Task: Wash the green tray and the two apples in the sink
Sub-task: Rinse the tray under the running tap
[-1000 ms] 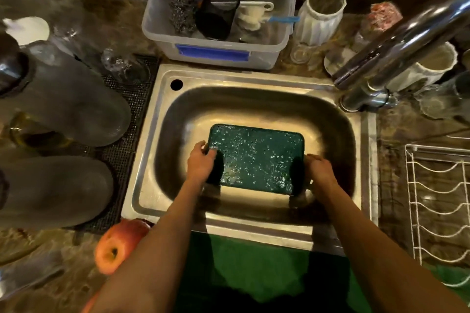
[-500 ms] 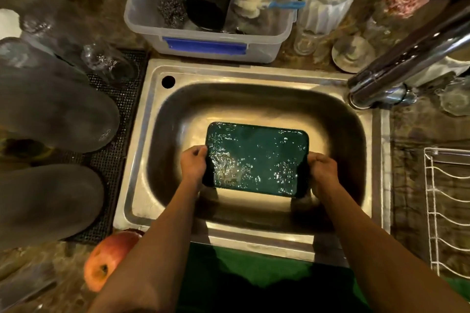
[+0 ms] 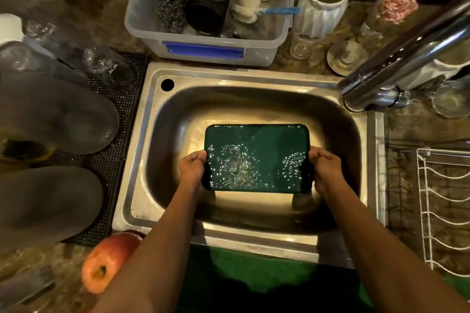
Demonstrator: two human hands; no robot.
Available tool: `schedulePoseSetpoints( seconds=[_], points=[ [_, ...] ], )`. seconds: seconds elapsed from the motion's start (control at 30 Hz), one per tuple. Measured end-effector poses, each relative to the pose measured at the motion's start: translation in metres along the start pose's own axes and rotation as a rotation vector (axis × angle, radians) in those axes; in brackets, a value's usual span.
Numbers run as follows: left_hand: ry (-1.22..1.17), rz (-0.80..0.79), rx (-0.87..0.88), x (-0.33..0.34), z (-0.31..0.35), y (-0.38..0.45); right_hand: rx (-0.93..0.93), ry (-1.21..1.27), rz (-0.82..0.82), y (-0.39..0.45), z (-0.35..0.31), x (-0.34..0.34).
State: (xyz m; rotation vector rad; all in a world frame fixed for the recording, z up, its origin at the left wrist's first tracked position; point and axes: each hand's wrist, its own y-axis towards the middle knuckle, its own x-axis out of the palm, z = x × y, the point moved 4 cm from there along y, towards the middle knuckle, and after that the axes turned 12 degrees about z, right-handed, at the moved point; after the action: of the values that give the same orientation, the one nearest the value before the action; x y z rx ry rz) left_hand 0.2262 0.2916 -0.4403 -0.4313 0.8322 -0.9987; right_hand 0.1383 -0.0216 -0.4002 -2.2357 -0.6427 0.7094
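The green tray [image 3: 256, 157] is wet and speckled with water, held flat over the basin of the steel sink [image 3: 142, 160]. My left hand [image 3: 192, 169] grips its left short edge and my right hand [image 3: 324, 168] grips its right short edge. One red-orange apple [image 3: 108, 260] lies on the counter at the sink's near left corner, partly behind my left forearm. A second apple is not clearly visible.
The chrome tap [image 3: 407, 58] reaches in from the right. A clear plastic tub [image 3: 206, 48] of scrubbers stands behind the sink beside a white ribbed vase [image 3: 323, 5]. Upturned glasses [image 3: 56, 114] fill the black mat at left. A white wire rack [image 3: 445, 211] sits at right.
Both hands keep hold of the tray's short edges. The tray has shifted slightly and levelled out, and water has spread across its surface. The view has dropped a little.
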Motion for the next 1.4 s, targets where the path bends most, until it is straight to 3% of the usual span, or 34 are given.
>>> schedulePoseSetpoints(
  seconds=[0.43,0.73,0.97,1.4],
  points=[
    [-0.211,-0.149,-0.041,0.001,0.024,-0.034,-0.241,0.062,-0.086,-0.024,-0.066,-0.008],
    [-0.332,-0.250,0.020,-0.008,0.040,-0.048,-0.390,0.149,-0.175,-0.042,-0.086,-0.014],
    [-0.442,-0.292,0.015,-0.019,0.054,-0.055,-0.382,0.298,-0.226,-0.053,-0.085,-0.021],
    [-0.672,-0.412,-0.092,-0.034,0.044,-0.077,-0.466,0.256,-0.389,-0.090,-0.092,-0.036]
  ],
)
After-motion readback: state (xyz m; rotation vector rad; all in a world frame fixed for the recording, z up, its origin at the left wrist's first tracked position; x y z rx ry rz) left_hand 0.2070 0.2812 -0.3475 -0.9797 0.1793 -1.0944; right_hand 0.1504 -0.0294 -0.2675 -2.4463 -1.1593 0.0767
